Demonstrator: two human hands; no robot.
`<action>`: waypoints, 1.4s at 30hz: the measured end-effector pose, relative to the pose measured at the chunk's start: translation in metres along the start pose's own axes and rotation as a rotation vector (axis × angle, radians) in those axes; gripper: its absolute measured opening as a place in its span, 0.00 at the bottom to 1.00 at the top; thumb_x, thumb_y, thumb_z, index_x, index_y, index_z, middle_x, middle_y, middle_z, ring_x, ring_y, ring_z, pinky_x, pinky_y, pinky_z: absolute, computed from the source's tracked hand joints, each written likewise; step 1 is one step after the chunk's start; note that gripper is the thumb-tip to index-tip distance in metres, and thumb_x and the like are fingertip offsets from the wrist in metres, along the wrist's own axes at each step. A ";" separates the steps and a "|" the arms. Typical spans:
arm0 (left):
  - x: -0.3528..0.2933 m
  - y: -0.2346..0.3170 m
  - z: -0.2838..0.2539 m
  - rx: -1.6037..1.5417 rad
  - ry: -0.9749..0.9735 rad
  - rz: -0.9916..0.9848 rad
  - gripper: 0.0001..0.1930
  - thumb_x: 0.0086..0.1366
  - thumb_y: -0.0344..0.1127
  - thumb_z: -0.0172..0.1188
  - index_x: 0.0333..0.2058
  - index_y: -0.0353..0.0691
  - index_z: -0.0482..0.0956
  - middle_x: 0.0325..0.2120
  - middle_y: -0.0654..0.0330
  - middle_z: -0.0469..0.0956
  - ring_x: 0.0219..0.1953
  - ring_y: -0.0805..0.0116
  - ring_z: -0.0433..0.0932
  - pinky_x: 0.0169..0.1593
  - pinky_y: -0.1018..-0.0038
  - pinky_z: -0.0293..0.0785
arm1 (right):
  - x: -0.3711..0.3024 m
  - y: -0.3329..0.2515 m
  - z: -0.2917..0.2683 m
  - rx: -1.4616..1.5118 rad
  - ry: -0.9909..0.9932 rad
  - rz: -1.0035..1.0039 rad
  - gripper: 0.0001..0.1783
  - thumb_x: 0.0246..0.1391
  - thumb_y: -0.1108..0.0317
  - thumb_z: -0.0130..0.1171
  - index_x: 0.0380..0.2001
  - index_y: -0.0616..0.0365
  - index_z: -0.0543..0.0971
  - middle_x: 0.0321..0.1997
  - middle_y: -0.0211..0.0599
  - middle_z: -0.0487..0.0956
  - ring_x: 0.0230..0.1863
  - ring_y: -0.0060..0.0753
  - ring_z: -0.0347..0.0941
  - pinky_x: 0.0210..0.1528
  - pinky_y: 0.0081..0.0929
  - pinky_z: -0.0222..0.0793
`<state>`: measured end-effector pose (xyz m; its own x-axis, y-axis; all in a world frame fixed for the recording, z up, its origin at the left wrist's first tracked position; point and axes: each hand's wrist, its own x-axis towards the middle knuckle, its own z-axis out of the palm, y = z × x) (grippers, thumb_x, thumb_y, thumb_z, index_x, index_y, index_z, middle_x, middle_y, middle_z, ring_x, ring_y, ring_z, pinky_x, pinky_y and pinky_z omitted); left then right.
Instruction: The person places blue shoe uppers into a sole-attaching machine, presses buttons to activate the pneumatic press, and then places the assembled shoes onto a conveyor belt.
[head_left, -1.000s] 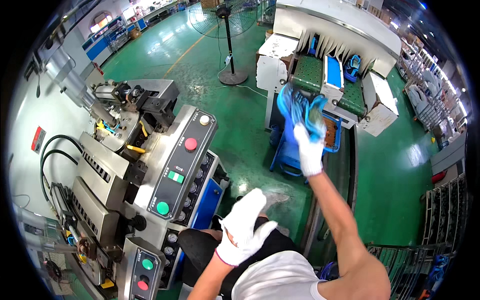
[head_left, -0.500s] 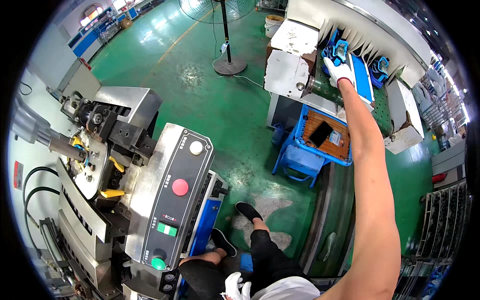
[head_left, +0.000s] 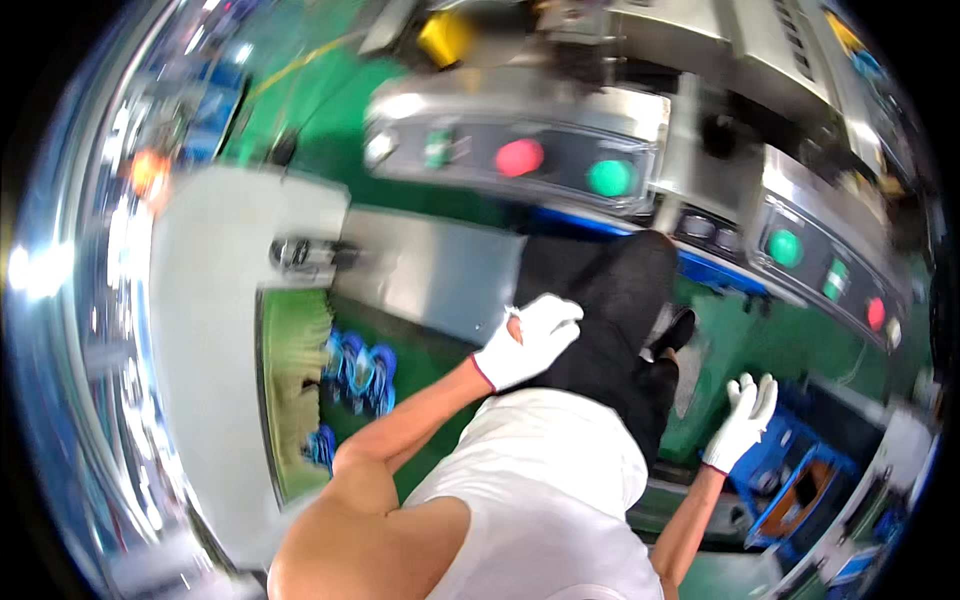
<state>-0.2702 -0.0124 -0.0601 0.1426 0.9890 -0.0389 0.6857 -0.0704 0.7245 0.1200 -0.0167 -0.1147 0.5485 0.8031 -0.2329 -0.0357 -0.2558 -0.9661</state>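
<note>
My left hand [head_left: 530, 342], in a white glove with a dark red cuff, hangs over my dark-clothed thigh. Its fingers are loosely extended, and I see nothing in them; a bit of bare skin shows near the thumb. Out to the right, my right hand [head_left: 743, 424], gloved in white too, has its fingers spread and nothing in its grasp. It is nearest the blue stool [head_left: 765, 450]. Ahead of my legs runs a grey control panel [head_left: 560, 165] with a red button [head_left: 519, 157] and a green button [head_left: 610, 178]. Motion smears parts of the view.
A second button panel [head_left: 806, 262] stands at the right. On the stool's side is a brown-bottomed tray [head_left: 780, 514] with a black phone [head_left: 806, 487]. At left, blue shoe-like pieces [head_left: 362, 372] sit beside a large pale machine housing [head_left: 205, 350]. A metal plate [head_left: 440, 270] lies between.
My view has swung round to the left. My right hand has come away from the blue pieces in the machine opening and is now empty. Both hands are now fully in view.
</note>
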 end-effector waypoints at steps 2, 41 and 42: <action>-0.063 -0.051 -0.031 0.053 0.249 -0.160 0.12 0.69 0.35 0.65 0.48 0.37 0.82 0.42 0.50 0.82 0.43 0.54 0.83 0.48 0.65 0.80 | -0.036 -0.021 0.062 -0.050 -0.327 -0.073 0.33 0.72 0.71 0.55 0.75 0.65 0.59 0.78 0.52 0.62 0.65 0.43 0.75 0.61 0.36 0.79; -0.350 -0.118 0.035 0.159 0.860 -0.878 0.09 0.68 0.35 0.67 0.43 0.38 0.82 0.41 0.48 0.81 0.44 0.46 0.82 0.49 0.56 0.78 | -0.087 -0.086 0.163 -0.720 -1.216 -0.451 0.34 0.63 0.75 0.64 0.71 0.58 0.69 0.66 0.47 0.78 0.55 0.37 0.83 0.59 0.35 0.78; -0.337 -0.123 0.015 0.144 0.866 -0.824 0.07 0.72 0.35 0.61 0.41 0.39 0.82 0.38 0.50 0.82 0.42 0.47 0.83 0.47 0.58 0.78 | -0.102 -0.087 0.170 -0.712 -1.250 -0.459 0.35 0.63 0.75 0.65 0.72 0.58 0.68 0.65 0.48 0.78 0.54 0.39 0.84 0.58 0.35 0.79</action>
<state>-0.3918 -0.3386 -0.1463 -0.8643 0.4992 0.0611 0.4270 0.6643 0.6134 -0.0747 0.0150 -0.0263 -0.6570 0.7177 -0.2307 0.5379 0.2319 -0.8105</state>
